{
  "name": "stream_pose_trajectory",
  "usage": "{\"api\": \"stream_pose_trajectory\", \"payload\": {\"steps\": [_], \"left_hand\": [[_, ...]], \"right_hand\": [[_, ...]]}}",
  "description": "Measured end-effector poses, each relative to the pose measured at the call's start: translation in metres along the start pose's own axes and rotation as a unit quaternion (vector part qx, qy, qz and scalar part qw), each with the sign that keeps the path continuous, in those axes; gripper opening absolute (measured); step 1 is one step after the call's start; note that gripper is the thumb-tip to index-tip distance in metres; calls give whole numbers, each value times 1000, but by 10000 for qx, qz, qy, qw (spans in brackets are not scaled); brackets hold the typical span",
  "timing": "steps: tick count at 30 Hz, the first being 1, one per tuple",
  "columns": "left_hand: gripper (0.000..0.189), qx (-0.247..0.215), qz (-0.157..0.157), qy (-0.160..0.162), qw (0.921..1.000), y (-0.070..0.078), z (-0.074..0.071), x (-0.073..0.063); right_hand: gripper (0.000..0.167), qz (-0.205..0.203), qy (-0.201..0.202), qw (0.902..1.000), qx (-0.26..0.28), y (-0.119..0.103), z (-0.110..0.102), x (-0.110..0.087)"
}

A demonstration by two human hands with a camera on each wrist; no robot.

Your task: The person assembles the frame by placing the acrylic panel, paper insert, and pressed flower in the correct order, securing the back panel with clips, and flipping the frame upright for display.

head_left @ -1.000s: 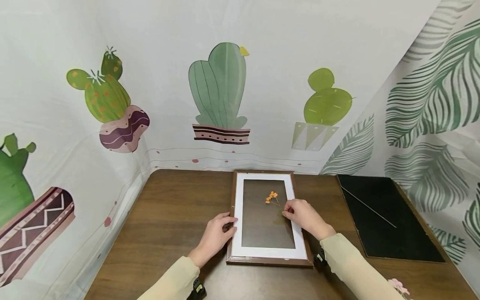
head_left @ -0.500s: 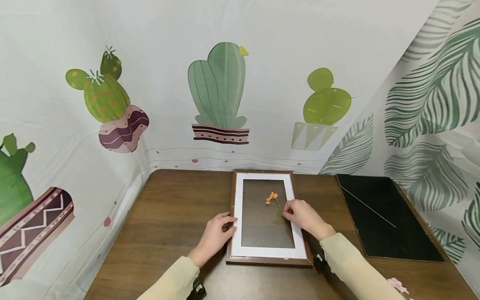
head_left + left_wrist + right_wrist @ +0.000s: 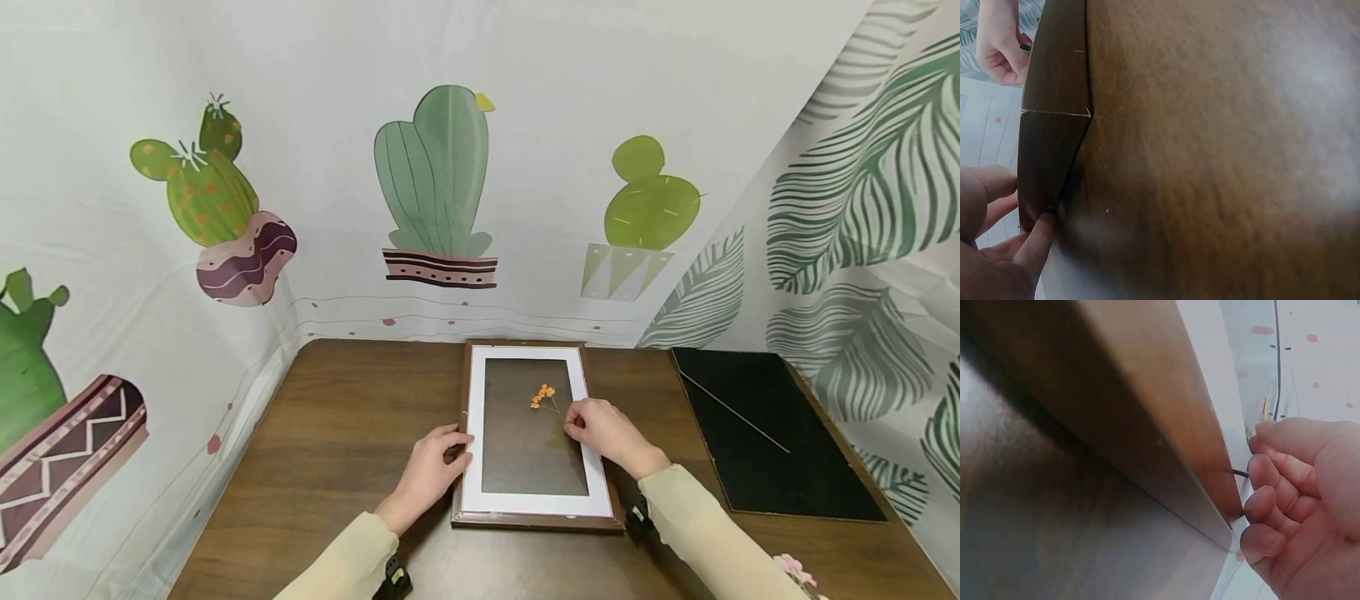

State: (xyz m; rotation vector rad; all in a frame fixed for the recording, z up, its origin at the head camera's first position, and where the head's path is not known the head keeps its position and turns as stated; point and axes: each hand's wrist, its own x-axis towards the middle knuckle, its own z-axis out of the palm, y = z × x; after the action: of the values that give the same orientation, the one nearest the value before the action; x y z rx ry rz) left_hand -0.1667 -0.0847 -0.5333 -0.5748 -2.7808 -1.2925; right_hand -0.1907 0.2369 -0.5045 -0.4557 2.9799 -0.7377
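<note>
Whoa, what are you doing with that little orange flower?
A person's right hand is pinching the stem of the orange flowers over a brown picture frame with a white border. I can't tell if the blossoms touch what's underneath. The left hand is holding the frame's left side. The frame lies on the wooden table. Off to the right, a thin rod lies on a black board, and some pink flowers peek in at the bottom.
</note>
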Motion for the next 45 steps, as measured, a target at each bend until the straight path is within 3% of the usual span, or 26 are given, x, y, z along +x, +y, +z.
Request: {"api": "stream_pose_trajectory", "payload": {"steps": [9,20,28,38,45], "left_hand": [[22,-42,-25,-24,10000,-1,0,0],[21,-43,-50,24,10000,0,-2,0],[22,-70,-84,-15,9999,1,-1,0],[23,-188,-134,-19,9997,1,-2,2],[23,-233,-147,-63,9996,0,0,1]], "right_hand": [[11,-269,369,9990,5,10,-5,-8],[8,-454,724,9963,61,33,-19,-40],[13,-382,821,9958,-137,50,-32,-77],[26,-970,1685,9805,-280,78,-40,-123],[36,-961,1832,9779,-290,95,-48,-155]]}}
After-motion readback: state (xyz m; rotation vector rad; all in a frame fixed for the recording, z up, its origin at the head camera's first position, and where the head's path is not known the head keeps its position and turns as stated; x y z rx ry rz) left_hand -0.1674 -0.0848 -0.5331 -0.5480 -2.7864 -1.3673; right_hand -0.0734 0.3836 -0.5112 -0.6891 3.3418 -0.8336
